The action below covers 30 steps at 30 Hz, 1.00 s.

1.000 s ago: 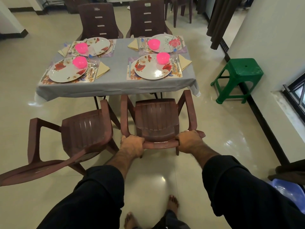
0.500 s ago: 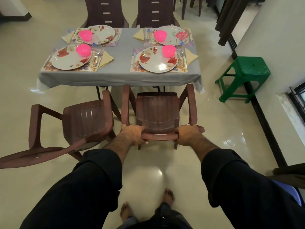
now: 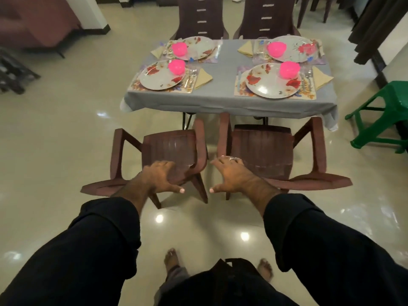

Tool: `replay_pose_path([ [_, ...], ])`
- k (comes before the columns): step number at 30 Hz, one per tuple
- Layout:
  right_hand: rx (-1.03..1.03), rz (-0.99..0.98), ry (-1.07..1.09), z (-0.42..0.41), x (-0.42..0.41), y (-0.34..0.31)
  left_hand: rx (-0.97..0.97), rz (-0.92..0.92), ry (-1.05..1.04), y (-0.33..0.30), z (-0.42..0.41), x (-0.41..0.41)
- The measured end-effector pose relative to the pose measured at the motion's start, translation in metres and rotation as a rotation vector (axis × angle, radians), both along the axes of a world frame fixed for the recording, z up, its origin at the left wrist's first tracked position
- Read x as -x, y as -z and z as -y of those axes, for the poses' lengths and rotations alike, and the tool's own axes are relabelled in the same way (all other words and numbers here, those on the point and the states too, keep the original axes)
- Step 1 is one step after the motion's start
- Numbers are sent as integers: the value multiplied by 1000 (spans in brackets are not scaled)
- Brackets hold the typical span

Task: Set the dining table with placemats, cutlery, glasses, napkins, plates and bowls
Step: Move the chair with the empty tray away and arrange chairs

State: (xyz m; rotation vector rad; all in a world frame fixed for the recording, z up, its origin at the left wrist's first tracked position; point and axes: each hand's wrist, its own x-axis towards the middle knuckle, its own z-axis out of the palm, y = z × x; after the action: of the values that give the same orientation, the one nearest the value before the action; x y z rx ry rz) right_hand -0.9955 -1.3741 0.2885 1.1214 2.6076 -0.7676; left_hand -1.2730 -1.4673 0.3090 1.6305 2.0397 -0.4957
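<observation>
Both hands hover spread and released: left hand (image 3: pixel 162 177) over the left chair (image 3: pixel 170 151), right hand (image 3: pixel 229 173) over the right chair (image 3: pixel 265 149). Plates (image 3: pixel 162 77) and pink bowls (image 3: pixel 289 70) sit set on the surface (image 3: pixel 220 100); a hard chair shove could jolt them.

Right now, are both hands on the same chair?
No: the left hand rests on the back of the left chair, while the right hand touches the right chair.

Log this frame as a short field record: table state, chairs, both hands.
table: grey-clothed dining table, four floral plates, each bearing a pink plastic bowl
near chairs: two brown plastic armchairs, left chair, right chair, side by side facing table
left hand: open, on left chair's back
right hand: open, on right chair's back
</observation>
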Motion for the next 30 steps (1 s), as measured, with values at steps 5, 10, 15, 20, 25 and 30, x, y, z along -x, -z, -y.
replay_pose_path([
  [5,-85,131,-117,22,116,23,74,-6,78,36,36,101],
  [10,-15,246,-30,35,186,41,90,194,158,56,57,157],
  [15,11,321,-61,46,222,40,105,143,296,58,55,203],
  [20,116,313,-40,39,230,34,32,133,396,57,41,212],
  [25,85,294,23,33,235,33,34,158,424,51,16,221],
  [30,57,281,76,16,250,29,1,148,451,57,-11,241],
])
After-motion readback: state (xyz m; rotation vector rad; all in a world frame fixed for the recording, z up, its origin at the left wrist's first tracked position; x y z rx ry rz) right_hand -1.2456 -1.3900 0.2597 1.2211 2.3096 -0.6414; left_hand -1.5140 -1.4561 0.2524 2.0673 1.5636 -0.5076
